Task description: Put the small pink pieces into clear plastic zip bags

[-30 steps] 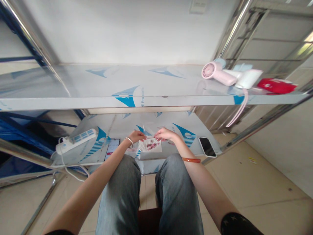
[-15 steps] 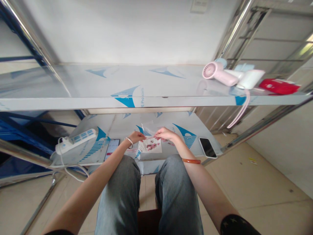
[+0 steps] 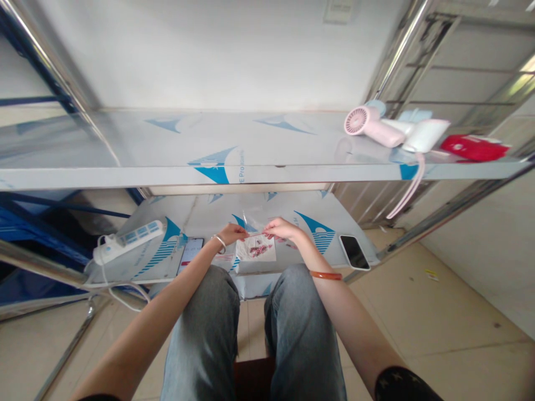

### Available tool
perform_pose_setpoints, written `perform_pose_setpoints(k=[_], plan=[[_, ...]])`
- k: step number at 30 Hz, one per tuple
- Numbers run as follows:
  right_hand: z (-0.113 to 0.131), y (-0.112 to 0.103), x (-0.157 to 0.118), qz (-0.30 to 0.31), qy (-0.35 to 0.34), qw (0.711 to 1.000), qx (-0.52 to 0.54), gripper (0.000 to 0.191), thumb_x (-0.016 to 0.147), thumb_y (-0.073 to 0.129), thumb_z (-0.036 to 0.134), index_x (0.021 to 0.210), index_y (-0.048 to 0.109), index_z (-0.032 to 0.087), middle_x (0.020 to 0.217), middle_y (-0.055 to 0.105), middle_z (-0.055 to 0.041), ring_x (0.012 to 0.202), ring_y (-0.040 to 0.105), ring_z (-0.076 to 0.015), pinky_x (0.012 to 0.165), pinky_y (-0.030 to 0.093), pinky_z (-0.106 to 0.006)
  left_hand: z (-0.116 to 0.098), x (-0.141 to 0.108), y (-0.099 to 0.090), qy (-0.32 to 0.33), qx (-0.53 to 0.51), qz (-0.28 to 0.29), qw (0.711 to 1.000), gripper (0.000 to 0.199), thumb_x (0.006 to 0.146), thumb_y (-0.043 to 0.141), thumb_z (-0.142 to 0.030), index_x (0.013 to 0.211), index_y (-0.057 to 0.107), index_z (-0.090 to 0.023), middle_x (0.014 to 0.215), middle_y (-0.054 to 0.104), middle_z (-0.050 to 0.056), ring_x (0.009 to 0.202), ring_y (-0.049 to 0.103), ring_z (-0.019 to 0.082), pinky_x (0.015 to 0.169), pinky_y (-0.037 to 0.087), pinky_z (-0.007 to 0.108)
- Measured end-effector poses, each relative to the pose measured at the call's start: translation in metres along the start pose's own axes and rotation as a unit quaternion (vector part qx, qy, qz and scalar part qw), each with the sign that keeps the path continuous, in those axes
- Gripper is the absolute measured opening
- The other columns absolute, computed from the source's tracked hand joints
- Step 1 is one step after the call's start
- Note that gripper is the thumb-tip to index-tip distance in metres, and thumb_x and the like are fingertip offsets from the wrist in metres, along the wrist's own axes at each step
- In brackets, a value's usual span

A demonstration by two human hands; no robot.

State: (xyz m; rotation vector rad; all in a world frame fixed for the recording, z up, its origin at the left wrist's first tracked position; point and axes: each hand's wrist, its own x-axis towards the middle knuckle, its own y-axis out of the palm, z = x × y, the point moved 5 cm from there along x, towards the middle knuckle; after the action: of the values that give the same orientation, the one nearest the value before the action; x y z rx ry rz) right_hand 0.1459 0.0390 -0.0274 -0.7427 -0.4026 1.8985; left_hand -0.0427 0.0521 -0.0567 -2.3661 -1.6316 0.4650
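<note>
My left hand (image 3: 234,234) and my right hand (image 3: 281,227) are closed in pinches, fingertips close together, over the lower shelf. A thin pinkish strand (image 3: 254,235) seems to run between them, too fine to make out well. Just below lies a white sheet (image 3: 246,253) bearing a cluster of small dark-red pieces (image 3: 261,249), perhaps beads. Behind my fingertips is a clear plastic bag (image 3: 251,220). A phone (image 3: 192,250) with a lit screen lies left of my left wrist, partly covered by my forearm.
A white power strip (image 3: 129,240) with a cord sits on the lower shelf (image 3: 209,209) at left, a dark-screened phone (image 3: 354,252) at right. The upper shelf (image 3: 167,150) crosses above my hands. It carries a pink handheld fan (image 3: 376,127) with a hanging strap and a red pouch (image 3: 474,147).
My hands stay almost in place, still pinching above the white sheet. The whole view has shifted very slightly.
</note>
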Motion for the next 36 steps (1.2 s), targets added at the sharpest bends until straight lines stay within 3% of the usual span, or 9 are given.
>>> perform_pose_setpoints(k=[13,18,25,29,36], plan=[[-0.003,-0.001,0.003,-0.009,-0.007,1.000,-0.010,0.015,0.075,0.062,0.021,0.084,0.071,0.013,0.070,0.065,-0.0024,0.055,0.049,-0.0087,0.047,0.033,-0.017,0.002,0.000,0.000,-0.006,-0.019,-0.008,1.000,0.012,0.060,0.068,-0.027,0.062,0.068,-0.015,0.058,0.065,0.001,0.058,0.057,0.013,0.061,0.046,0.024],[-0.002,-0.001,0.007,-0.002,-0.041,0.999,0.011,0.016,0.072,0.067,0.027,0.074,0.071,0.012,0.062,0.063,-0.0032,0.054,0.051,-0.0090,0.047,0.033,-0.017,-0.005,-0.003,0.004,0.003,0.002,0.014,1.000,0.014,0.064,0.067,-0.027,0.067,0.070,-0.013,0.061,0.066,0.003,0.061,0.059,0.014,0.060,0.045,0.023],[-0.001,-0.001,0.010,-0.004,-0.074,0.997,0.027,0.021,0.071,0.067,0.031,0.080,0.072,0.012,0.059,0.061,0.0002,0.053,0.049,-0.0083,0.048,0.033,-0.017,-0.006,-0.002,0.005,0.003,0.014,0.043,0.999,0.010,0.067,0.066,-0.021,0.070,0.070,-0.012,0.062,0.066,0.002,0.060,0.058,0.012,0.061,0.044,0.022],[0.000,0.002,0.008,0.011,-0.058,0.998,0.014,0.019,0.073,0.065,0.030,0.081,0.071,0.014,0.063,0.062,0.0008,0.053,0.047,-0.0076,0.047,0.030,-0.017,-0.004,-0.002,0.006,-0.002,0.023,0.060,0.998,0.013,0.069,0.066,-0.023,0.073,0.071,-0.012,0.063,0.067,0.002,0.061,0.059,0.013,0.060,0.044,0.022],[0.010,0.003,0.000,0.004,-0.043,0.999,-0.014,0.017,0.075,0.061,0.029,0.078,0.067,0.013,0.064,0.059,0.0008,0.053,0.045,-0.0077,0.047,0.027,-0.018,-0.003,0.000,0.006,0.012,-0.005,0.044,0.999,0.008,0.070,0.065,-0.019,0.070,0.070,-0.012,0.062,0.066,0.001,0.060,0.059,0.012,0.063,0.046,0.023]])
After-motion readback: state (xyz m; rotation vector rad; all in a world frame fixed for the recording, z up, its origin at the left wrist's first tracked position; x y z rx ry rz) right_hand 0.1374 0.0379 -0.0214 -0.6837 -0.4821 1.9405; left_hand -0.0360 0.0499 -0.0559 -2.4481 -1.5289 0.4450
